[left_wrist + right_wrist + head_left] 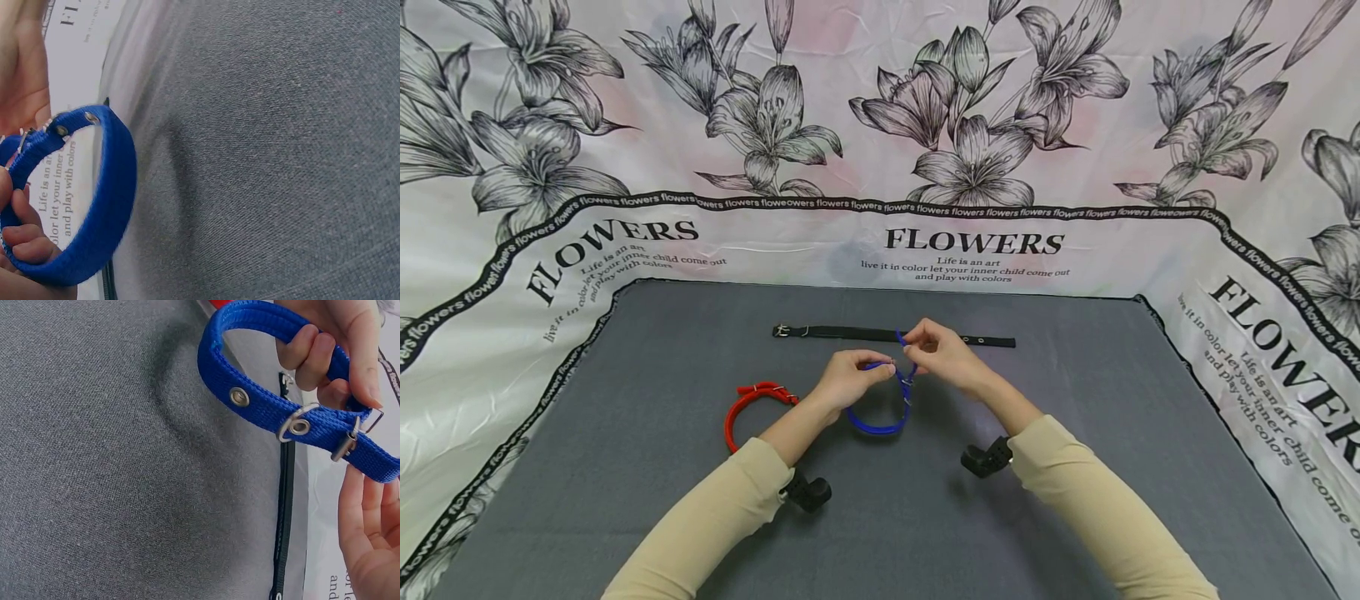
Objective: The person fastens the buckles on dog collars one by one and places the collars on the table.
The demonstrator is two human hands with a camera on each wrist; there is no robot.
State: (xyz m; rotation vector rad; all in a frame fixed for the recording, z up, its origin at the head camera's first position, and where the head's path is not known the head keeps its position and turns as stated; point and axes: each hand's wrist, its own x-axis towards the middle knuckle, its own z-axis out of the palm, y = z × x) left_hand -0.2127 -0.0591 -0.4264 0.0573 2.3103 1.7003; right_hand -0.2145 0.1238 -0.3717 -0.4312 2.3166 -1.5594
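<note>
A blue webbing collar [878, 429], looped into a ring, hangs above the grey surface between both hands. My left hand [847, 382] pinches the loop close to its metal buckle [345, 446]. The right hand [947, 357] grips the strap's free end, which passes out through the buckle. In the right wrist view, metal eyelets [239, 396] and a D-ring [289, 422] show along the band. In the left wrist view, the left fingers [31, 240] curl over the inner side of the collar [119, 181].
On the grey cloth [880, 533], a red collar [735, 414], closed into a loop, lies left, partly hidden by the left forearm. A black collar [850, 333] stretches out flat behind the hands. A flower-printed sheet [820, 242] rises at the back and sides.
</note>
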